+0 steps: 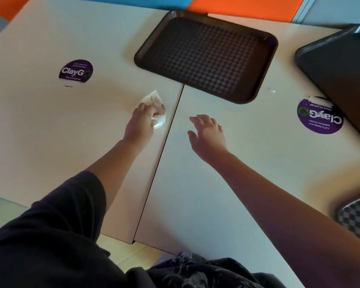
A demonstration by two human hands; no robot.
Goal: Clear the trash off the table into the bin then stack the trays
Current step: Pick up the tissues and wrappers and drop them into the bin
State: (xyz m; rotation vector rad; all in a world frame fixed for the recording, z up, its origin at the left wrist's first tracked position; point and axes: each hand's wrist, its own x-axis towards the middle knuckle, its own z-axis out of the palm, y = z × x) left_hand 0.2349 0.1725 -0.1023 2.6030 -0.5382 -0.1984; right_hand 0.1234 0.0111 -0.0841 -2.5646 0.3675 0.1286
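Head view, items: your left hand closed over a crumpled white napkin on the table, beside the seam; your right hand spread and holding nothing, hovering past the seam; one brown tray bare beyond; a second dark tray at right, tilted. Risk: a loose pinch may shed napkin scraps before the bin, which is not in view.

Napkin partly under left hand; right tray cut by edge.
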